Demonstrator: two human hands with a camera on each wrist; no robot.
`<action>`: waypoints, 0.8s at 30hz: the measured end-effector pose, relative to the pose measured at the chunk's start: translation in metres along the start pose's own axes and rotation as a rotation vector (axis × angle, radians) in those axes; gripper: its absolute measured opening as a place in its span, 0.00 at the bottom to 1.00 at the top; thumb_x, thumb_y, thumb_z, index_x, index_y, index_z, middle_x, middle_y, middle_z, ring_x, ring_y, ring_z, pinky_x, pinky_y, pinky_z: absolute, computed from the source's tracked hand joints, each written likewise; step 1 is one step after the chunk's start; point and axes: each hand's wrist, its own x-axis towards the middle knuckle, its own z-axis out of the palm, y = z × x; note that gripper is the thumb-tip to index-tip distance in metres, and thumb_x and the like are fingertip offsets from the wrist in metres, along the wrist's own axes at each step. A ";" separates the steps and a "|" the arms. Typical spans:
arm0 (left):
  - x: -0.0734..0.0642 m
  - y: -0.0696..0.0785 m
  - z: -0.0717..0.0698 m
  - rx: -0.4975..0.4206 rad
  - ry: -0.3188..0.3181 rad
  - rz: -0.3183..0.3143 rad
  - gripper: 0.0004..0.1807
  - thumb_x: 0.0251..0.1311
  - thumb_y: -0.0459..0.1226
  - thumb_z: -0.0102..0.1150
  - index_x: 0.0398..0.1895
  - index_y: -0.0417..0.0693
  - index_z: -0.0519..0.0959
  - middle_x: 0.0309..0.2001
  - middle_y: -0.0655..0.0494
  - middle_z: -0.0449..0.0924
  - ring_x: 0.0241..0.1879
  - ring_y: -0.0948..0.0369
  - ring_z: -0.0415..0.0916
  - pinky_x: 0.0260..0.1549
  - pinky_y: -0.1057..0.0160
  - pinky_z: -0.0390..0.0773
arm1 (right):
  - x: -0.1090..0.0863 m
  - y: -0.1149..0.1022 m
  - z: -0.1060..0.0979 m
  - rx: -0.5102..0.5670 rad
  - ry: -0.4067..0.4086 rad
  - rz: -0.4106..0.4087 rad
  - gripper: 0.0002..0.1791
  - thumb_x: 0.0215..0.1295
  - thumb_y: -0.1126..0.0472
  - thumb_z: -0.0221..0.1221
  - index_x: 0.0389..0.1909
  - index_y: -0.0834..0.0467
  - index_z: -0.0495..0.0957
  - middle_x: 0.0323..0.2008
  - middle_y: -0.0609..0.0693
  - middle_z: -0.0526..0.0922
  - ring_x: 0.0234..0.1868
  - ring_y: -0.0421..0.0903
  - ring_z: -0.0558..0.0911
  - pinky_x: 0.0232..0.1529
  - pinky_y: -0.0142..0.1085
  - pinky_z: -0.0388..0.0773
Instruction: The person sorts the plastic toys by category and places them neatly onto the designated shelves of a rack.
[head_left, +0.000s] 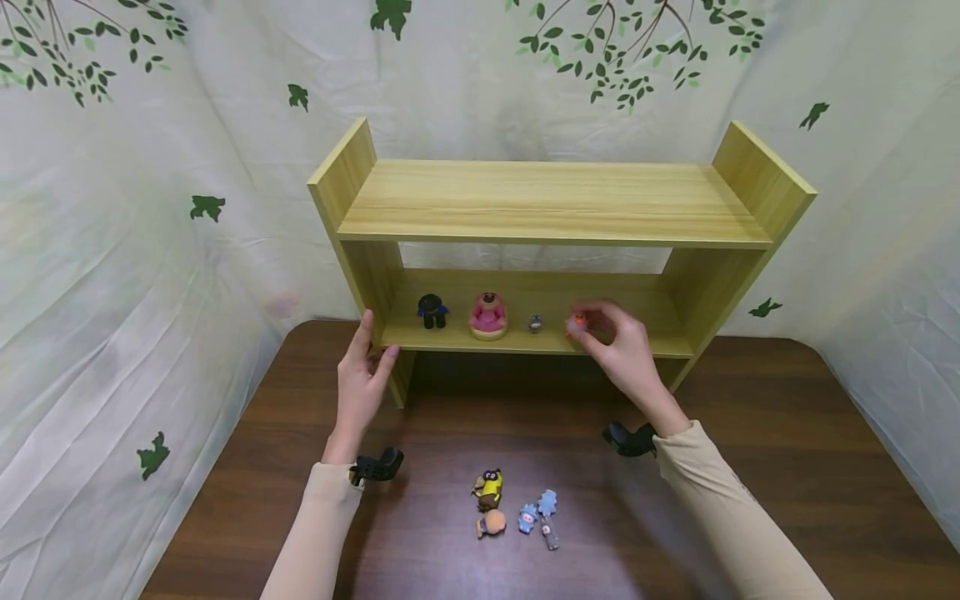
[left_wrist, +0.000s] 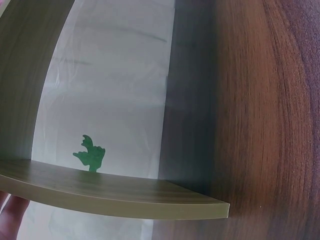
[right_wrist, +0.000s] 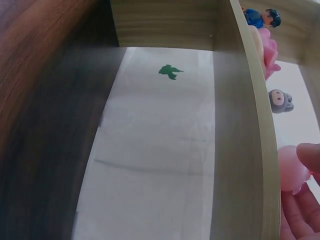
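My right hand (head_left: 621, 343) pinches a small pink figurine (head_left: 576, 324) between thumb and fingers at the front of the middle shelf. In the right wrist view the rounded pink back of this figurine (right_wrist: 292, 169) shows close to the shelf edge. At the left side panel, my left hand (head_left: 362, 385) rests with fingers extended along the outside and the thumb by the shelf's front corner. Left of the pink figurine stand a tiny grey figurine (head_left: 535, 323), a larger pink bear figurine (head_left: 488, 318) on a pale base, and a dark figurine (head_left: 432, 311) with blue parts.
The wooden shelf unit (head_left: 555, 200) stands at the back of the brown table (head_left: 247, 500). Near the front lie a yellow-and-brown figurine (head_left: 489, 489), a round-headed figurine (head_left: 492, 523), light blue figurines (head_left: 528, 518) and a slim grey piece (head_left: 550, 533). A leaf-patterned curtain (head_left: 225, 142) hangs behind.
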 end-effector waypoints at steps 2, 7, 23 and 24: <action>0.000 0.000 0.000 0.000 0.000 0.000 0.43 0.61 0.21 0.55 0.75 0.61 0.55 0.66 0.32 0.60 0.54 0.38 0.70 0.42 0.77 0.71 | 0.001 0.000 0.000 -0.009 -0.004 0.007 0.14 0.61 0.73 0.61 0.47 0.73 0.76 0.41 0.64 0.81 0.43 0.58 0.81 0.43 0.36 0.77; 0.000 0.000 0.000 0.005 -0.003 0.002 0.44 0.61 0.21 0.56 0.75 0.62 0.54 0.66 0.32 0.60 0.53 0.38 0.70 0.42 0.76 0.71 | 0.002 0.001 -0.001 -0.031 -0.022 0.026 0.14 0.62 0.71 0.61 0.48 0.72 0.76 0.41 0.64 0.81 0.43 0.56 0.81 0.40 0.34 0.77; 0.000 0.000 0.000 0.001 0.004 0.013 0.46 0.60 0.21 0.55 0.75 0.68 0.54 0.66 0.32 0.60 0.53 0.38 0.70 0.42 0.79 0.70 | 0.004 -0.004 -0.004 -0.102 -0.069 0.068 0.15 0.63 0.69 0.61 0.50 0.71 0.77 0.42 0.63 0.82 0.43 0.56 0.82 0.40 0.38 0.77; 0.000 0.000 0.001 0.000 0.004 0.013 0.46 0.60 0.21 0.55 0.74 0.68 0.54 0.66 0.31 0.60 0.53 0.37 0.70 0.42 0.79 0.70 | 0.004 -0.004 -0.004 -0.100 -0.070 0.070 0.15 0.63 0.69 0.61 0.50 0.71 0.77 0.42 0.63 0.82 0.44 0.56 0.82 0.41 0.39 0.77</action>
